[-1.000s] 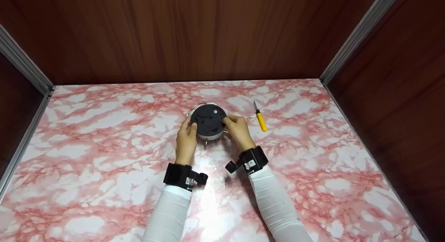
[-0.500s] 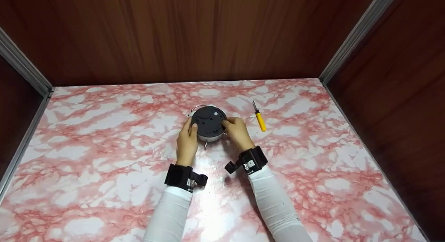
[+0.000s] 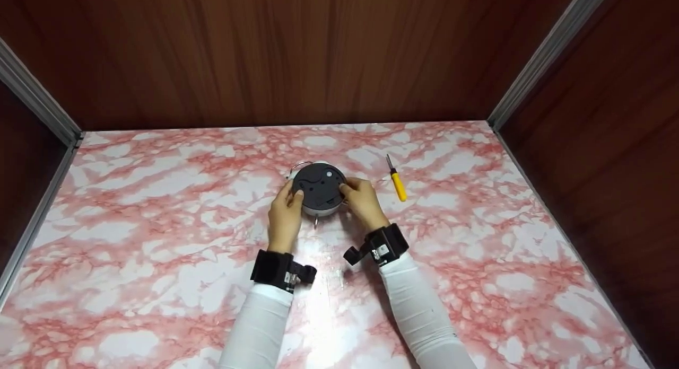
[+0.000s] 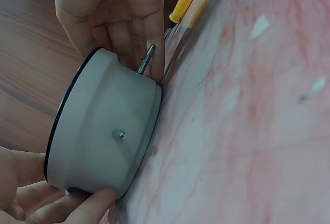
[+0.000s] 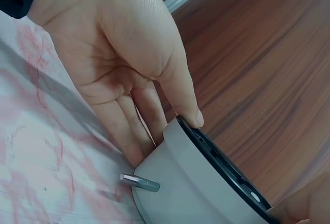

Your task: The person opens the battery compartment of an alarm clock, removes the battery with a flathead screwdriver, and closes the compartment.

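Housing with a round white wall and black disc-shaped back [image 3: 320, 187] rests on the pink-and-white marbled tabletop [image 3: 159, 242], its inside hidden. The left hand [image 3: 285, 215] and right hand [image 3: 364, 200] grip opposite sides, thumbs at the edge, fingers against the wall.

Black-topped round case [image 3: 321, 187] slightly nearer the person than a second ago.
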`<action>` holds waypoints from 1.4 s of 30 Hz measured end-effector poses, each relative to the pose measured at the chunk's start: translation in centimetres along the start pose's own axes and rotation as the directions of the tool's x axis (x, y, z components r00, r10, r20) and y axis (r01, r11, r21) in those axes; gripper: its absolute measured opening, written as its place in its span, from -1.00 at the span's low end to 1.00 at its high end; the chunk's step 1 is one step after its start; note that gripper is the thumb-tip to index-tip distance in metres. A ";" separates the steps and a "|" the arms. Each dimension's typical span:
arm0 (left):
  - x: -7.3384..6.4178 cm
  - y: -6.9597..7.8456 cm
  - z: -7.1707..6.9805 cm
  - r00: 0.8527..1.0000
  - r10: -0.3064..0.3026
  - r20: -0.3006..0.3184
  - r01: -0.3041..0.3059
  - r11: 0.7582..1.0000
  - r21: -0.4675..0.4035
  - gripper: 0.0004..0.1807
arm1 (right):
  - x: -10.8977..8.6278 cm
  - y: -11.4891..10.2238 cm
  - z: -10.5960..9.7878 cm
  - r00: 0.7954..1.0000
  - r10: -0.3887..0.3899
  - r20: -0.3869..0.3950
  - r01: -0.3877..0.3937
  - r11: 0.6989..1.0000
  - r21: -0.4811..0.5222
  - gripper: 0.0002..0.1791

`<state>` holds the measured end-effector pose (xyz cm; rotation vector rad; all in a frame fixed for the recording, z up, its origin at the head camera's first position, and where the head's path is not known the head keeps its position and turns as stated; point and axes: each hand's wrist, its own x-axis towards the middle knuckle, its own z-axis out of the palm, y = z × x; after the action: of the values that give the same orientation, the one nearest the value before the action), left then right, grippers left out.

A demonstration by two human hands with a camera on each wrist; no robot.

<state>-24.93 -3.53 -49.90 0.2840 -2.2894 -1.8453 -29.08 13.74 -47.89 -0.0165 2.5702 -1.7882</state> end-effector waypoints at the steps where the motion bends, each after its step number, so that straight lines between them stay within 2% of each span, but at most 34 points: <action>1: 0.0 0.1 0.0 1.000 -0.003 0.008 0.003 1.000 -0.013 -0.49 | 0.0 0.0 0.0 1.000 -0.005 0.002 0.005 1.000 0.006 -0.68; 8: 0.3 0.0 -0.5 0.996 -0.022 0.084 0.034 0.989 -0.145 -0.47 | 0.0 -0.1 -0.1 1.000 -0.027 -0.010 0.028 0.997 0.074 -0.62; 12: 0.7 -0.4 -0.6 0.996 -0.018 0.090 0.036 0.978 -0.207 -0.46 | -0.2 0.0 0.0 0.999 -0.016 -0.031 0.019 0.996 0.089 -0.62; 14: 0.9 -0.7 -0.7 0.996 -0.003 0.087 0.021 0.978 -0.209 -0.46 | -0.3 0.0 0.0 0.999 -0.013 -0.037 0.017 0.996 0.088 -0.63; 16: 1.1 -0.8 -0.9 0.996 0.012 0.086 0.004 0.982 -0.190 -0.45 | -0.3 0.1 0.0 0.999 -0.025 -0.037 0.028 0.997 0.068 -0.64; 20: 1.8 -0.7 -1.2 0.997 0.022 0.078 -0.015 0.997 -0.081 -0.44 | -0.3 0.0 -0.1 0.999 -0.042 -0.006 0.042 0.999 0.021 -0.56; 24: 2.7 -0.1 -1.5 0.994 0.030 0.102 -0.029 1.000 -0.009 -0.48 | -0.6 -0.5 -0.3 0.998 -0.023 0.057 0.025 0.999 -0.027 -0.29; 28: 3.7 0.7 -1.6 0.986 0.090 0.138 -0.101 0.992 0.076 -0.52 | -0.8 -0.8 -0.2 0.993 -0.019 0.115 0.033 0.992 -0.120 -0.02; 31: 4.3 1.3 -1.6 0.981 0.103 0.166 -0.126 0.983 0.133 -0.52 | -0.9 -0.9 -0.1 0.990 -0.031 0.141 0.057 0.981 -0.186 0.11; 35: 5.4 2.2 -1.4 0.971 0.128 0.202 -0.168 0.967 0.190 -0.55 | -0.9 -0.9 0.2 0.987 -0.062 0.149 0.095 0.970 -0.224 0.16; 42: 7.1 3.8 -0.6 0.939 0.204 0.276 -0.268 0.938 0.221 -0.60 | -0.9 -0.7 0.5 0.978 -0.144 0.148 0.178 0.953 -0.244 0.05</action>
<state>-31.69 -5.17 -45.91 -0.1990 -2.5966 -1.5418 -28.19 13.06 -47.40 -0.3421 2.7537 -1.4267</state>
